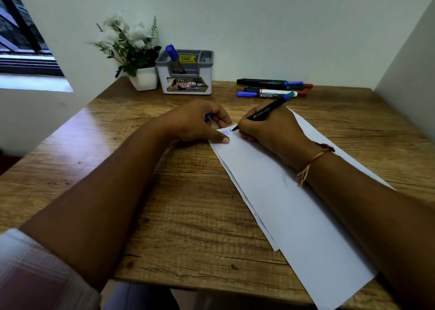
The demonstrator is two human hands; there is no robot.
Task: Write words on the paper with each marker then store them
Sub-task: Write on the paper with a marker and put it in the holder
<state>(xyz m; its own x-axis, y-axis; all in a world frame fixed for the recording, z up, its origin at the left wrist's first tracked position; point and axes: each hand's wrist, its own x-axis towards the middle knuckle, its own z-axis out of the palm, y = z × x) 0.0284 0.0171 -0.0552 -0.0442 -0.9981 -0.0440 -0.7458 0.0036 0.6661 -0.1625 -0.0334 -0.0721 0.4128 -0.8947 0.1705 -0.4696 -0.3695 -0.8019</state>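
A slim black marker (266, 110) is gripped by the right hand (270, 132) (tip on white paper (294, 206)); a blue cap (207, 117) is pinched by the left hand (195, 123).

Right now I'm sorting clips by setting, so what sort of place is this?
Likely a small study or office nook: a wooden table set into a wall corner, a desk organiser beside a potted plant, and loose markers near writing paper.

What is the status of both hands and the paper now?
Right hand grips black blue-ended marker, tip on white paper. Left hand holds blue cap, thumb pinning paper. Nothing blocking.
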